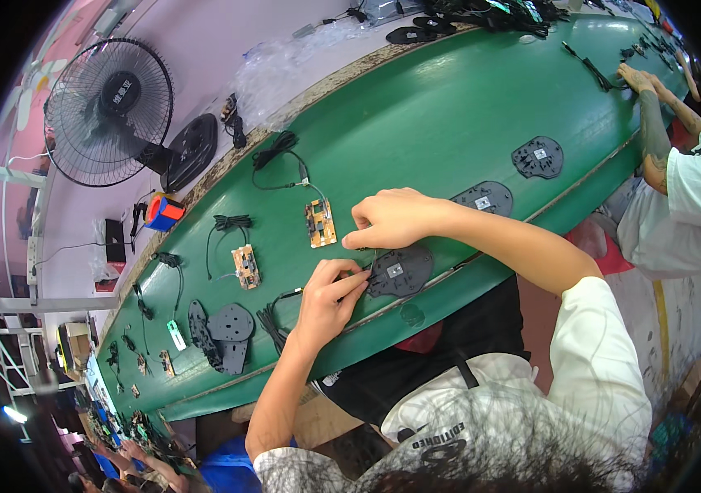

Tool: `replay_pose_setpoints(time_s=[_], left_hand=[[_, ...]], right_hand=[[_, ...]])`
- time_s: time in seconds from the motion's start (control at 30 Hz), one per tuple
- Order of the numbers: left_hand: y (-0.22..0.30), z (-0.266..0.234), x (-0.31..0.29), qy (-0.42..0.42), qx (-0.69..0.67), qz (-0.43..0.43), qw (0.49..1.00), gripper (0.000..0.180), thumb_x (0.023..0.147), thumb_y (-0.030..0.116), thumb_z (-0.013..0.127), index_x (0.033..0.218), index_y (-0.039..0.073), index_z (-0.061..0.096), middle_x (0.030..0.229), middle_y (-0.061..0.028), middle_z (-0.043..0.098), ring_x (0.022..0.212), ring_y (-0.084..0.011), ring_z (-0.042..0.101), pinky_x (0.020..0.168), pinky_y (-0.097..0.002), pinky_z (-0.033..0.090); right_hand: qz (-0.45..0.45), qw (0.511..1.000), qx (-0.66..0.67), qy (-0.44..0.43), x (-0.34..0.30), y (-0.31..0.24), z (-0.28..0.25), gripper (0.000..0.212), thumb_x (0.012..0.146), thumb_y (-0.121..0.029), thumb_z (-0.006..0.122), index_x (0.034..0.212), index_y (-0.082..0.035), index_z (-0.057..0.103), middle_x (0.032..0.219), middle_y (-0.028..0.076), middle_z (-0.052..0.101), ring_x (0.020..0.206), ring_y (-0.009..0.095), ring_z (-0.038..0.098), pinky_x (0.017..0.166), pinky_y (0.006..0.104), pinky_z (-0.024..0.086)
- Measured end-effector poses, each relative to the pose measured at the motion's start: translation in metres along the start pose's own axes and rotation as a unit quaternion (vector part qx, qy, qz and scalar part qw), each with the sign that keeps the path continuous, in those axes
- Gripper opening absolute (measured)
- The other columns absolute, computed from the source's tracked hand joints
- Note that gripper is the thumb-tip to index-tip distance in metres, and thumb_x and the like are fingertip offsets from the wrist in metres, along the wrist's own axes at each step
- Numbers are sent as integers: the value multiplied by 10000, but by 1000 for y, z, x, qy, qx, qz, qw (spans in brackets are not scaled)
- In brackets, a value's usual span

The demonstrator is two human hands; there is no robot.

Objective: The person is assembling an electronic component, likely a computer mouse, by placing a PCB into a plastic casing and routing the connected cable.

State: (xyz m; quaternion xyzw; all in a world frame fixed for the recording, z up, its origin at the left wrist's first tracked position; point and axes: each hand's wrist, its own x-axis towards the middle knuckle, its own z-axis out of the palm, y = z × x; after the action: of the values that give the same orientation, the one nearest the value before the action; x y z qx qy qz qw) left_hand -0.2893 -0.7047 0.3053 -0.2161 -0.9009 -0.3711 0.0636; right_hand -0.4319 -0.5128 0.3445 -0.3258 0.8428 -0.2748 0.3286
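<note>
In front of me a black plastic base (pixel 406 273) with a small pale square in its middle lies on the green table. My left hand (pixel 330 300) pinches at the base's left edge, thumb and fingers together. Over the base's far left corner, my right hand (pixel 396 220) is curled with its fingertips pressed together; what they hold is hidden, though a thin line shows just below them. A coiled black cable (pixel 270 324) lies beside my left wrist, its end running behind that hand. Just beyond my hands is a tan circuit board (pixel 319 223) with a black cable.
More black bases (pixel 538 157) lie to the right, and a stack of black plates (pixel 230 329) to the left. Another circuit board (pixel 246 266) with its cable lies left of centre. A fan (pixel 110 112) stands beyond the table. At far right a co-worker's hands (pixel 642 80) rest near cables.
</note>
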Motion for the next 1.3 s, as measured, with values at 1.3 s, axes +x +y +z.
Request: replay_pose_setpoints(time_s=[1.3], left_hand=[[-3, -17, 23, -116, 59, -10, 991, 350, 861, 163, 792, 1199, 85, 749, 999, -61, 593, 924, -258, 538, 824, -384, 410]], right_hand=[[-145, 984, 98, -24, -28, 20, 6, 389, 1051, -352, 568, 1193, 10, 564, 1035, 232, 680, 970, 363, 674, 825, 457, 516]])
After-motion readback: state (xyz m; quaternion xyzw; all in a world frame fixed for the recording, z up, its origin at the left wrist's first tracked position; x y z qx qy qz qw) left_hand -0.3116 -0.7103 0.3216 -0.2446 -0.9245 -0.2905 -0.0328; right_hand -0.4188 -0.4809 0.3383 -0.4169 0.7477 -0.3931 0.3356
